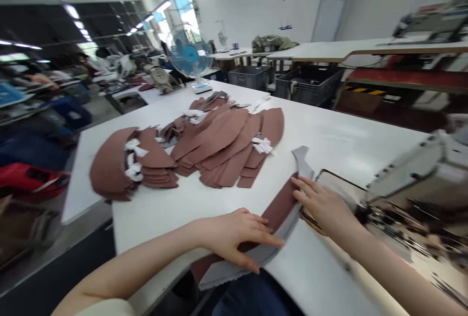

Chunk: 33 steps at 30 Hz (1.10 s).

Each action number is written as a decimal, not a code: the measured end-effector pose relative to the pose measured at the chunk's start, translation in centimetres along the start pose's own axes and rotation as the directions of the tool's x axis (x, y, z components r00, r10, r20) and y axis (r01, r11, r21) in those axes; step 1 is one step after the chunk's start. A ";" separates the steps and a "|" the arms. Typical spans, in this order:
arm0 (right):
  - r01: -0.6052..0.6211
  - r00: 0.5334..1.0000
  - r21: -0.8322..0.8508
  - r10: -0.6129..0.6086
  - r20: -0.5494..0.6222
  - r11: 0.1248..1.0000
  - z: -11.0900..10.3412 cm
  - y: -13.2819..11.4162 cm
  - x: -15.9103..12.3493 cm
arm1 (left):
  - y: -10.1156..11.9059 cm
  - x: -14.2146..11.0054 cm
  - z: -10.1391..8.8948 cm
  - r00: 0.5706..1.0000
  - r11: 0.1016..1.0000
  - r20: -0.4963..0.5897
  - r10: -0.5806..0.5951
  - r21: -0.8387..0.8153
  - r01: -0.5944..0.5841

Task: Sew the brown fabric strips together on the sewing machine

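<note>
A long strip of brown fabric (280, 208) with a grey side lies across the white table's front edge, its near end hanging over. My left hand (239, 235) rests on the strip's near half, fingers and thumb spread. Farther along, my right hand (321, 204) has its fingers over the strip's right edge and its thumb partly hidden below. The strip's grey far end (302, 157) sticks out past those fingers. Beyond my hands lie stacks of brown curved fabric pieces (219, 135), some tied with white strips (262, 145).
A sewing machine (420, 169) stands close on the right, with a thin dark wire frame (340, 174) near my right hand. At the table's (153, 228) far end is a blue fan (190, 55). Grey crates (307, 84) stand behind the table. A red object (31, 179) is at left.
</note>
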State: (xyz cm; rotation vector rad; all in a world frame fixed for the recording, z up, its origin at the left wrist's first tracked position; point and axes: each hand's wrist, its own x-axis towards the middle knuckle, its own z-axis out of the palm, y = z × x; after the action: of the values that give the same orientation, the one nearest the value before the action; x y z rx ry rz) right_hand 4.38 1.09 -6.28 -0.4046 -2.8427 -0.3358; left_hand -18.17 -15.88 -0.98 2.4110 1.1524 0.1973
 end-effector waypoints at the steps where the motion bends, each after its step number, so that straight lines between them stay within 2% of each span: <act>1: 0.035 0.999 -0.023 -0.035 -0.019 0.999 -0.3 0.1 0.6 | -0.9 -1.4 -0.9 0.996 0.997 -0.059 -0.074 -0.021 0.072; 2: 0.051 0.998 -0.049 -0.054 -0.044 0.997 -0.4 0.1 1.0 | -2.1 -2.9 -2.0 0.971 0.982 -0.147 -0.188 -0.023 0.187; 3: 0.050 0.997 -0.072 -0.054 -0.051 0.996 -0.4 0.2 1.1 | -3.6 -4.8 -3.2 0.911 0.943 -0.259 -0.323 -0.005 0.333; 4: 0.040 0.997 -0.086 -0.045 -0.063 0.996 -0.3 0.2 0.9 | -5.2 -6.9 -4.4 0.813 0.871 -0.369 -0.451 0.018 0.491; 5: 0.038 0.995 -0.094 -0.046 -0.087 0.995 0.1 0.2 0.7 | -6.9 -9.1 -5.7 0.664 0.745 -0.474 -0.577 0.027 0.667; 6: 0.034 0.994 -0.093 -0.044 -0.102 0.995 0.7 0.2 0.2 | -8.4 -11.4 -6.9 0.475 0.560 -0.558 -0.681 0.023 0.828; 7: 0.024 0.993 -0.090 -0.035 -0.117 0.996 1.4 0.2 -0.2 | -9.7 -13.6 -8.0 0.229 0.312 -0.632 -0.740 -0.022 0.950; 8: 0.012 0.992 -0.083 -0.022 -0.122 0.996 2.2 0.2 -0.7 | -10.8 -15.7 -9.1 0.003 0.084 -0.662 -0.749 -0.091 0.992; 9: -0.008 0.993 -0.076 -0.001 -0.120 0.997 2.9 0.2 -1.1 | -11.6 -17.6 -10.0 -0.125 -0.038 -0.669 -0.733 -0.143 0.989; 10: -0.030 0.992 -0.071 0.021 -0.122 0.997 3.6 0.2 -1.5 | -12.2 -19.2 -10.7 -0.231 -0.138 -0.662 -0.713 -0.191 0.972; 11: -0.042 0.992 -0.065 0.034 -0.119 0.997 4.1 0.2 -1.8 | -12.5 -20.5 -11.3 -0.303 -0.204 -0.639 -0.707 -0.227 0.952; 13: -0.053 0.992 -0.058 0.046 -0.114 0.997 4.6 0.2 -2.1 | -12.8 -22.4 -12.3 -0.382 -0.277 -0.584 -0.716 -0.263 0.924; 15: -0.067 0.992 -0.055 0.061 -0.108 0.996 4.5 0.1 -2.1 | -12.7 -23.2 -13.2 -0.401 -0.299 -0.546 -0.736 -0.270 0.915; 19: -0.139 0.983 -0.024 0.135 -0.120 0.990 4.0 -0.1 -2.0 | -11.7 -22.6 -15.0 -0.334 -0.213 -0.566 -0.754 -0.270 0.939; 21: -0.177 0.978 0.002 0.176 -0.115 0.984 3.8 -0.3 -1.9 | -10.8 -21.2 -16.0 -0.268 -0.111 -0.599 -0.754 -0.285 0.952; 22: -0.196 0.976 0.011 0.196 -0.100 0.981 3.8 -0.3 -1.8 | -10.3 -20.2 -16.5 -0.225 -0.046 -0.617 -0.754 -0.292 0.955; 23: -0.214 0.973 0.012 0.214 -0.083 0.977 3.7 -0.4 -1.6 | -9.6 -19.0 -16.9 -0.164 0.042 -0.632 -0.757 -0.298 0.954; 24: -0.228 0.973 0.004 0.228 -0.045 0.974 3.6 -0.5 -1.5 | -8.9 -17.5 -17.2 -0.076 0.160 -0.640 -0.765 -0.303 0.940; 25: -0.246 0.969 -0.010 0.246 -0.012 0.969 3.5 -0.6 -1.3 | -8.1 -15.8 -17.5 0.039 0.298 -0.639 -0.768 -0.303 0.905; 26: -0.257 0.966 -0.024 0.258 0.024 0.966 3.3 -0.9 -1.2 | -7.3 -13.9 -17.6 0.173 0.436 -0.623 -0.763 -0.298 0.849; 28: -0.269 0.958 -0.040 0.271 0.094 0.962 2.7 -1.6 -1.2 | -5.8 -9.5 -17.2 0.469 0.680 -0.547 -0.694 -0.284 0.676; 29: -0.275 0.954 -0.041 0.278 0.117 0.961 2.3 -2.1 -1.4 | -5.2 -7.2 -16.7 0.604 0.762 -0.477 -0.638 -0.280 0.584; 30: -0.277 0.951 -0.038 0.280 0.134 0.960 1.9 -2.7 -1.7 | -4.9 -4.7 -16.0 0.718 0.821 -0.398 -0.572 -0.283 0.497; 31: -0.283 0.947 -0.032 0.285 0.146 0.958 1.5 -3.4 -2.1 | -4.6 -2.3 -15.0 0.814 0.864 -0.308 -0.493 -0.288 0.414; 32: -0.294 0.944 -0.025 0.294 0.152 0.956 1.0 -4.2 -2.7 | -4.6 0.1 -13.9 0.890 0.898 -0.214 -0.402 -0.280 0.338; 33: -0.297 0.942 -0.013 0.295 0.161 0.955 0.6 -4.9 -3.4 | -4.6 2.4 -12.6 0.936 0.928 -0.137 -0.323 -0.237 0.286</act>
State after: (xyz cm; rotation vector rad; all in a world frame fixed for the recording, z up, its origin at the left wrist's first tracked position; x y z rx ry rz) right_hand 5.89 -4.19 -8.69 -0.8828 -2.8746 -0.2359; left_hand -23.83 -7.21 7.85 2.0265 1.4870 0.4148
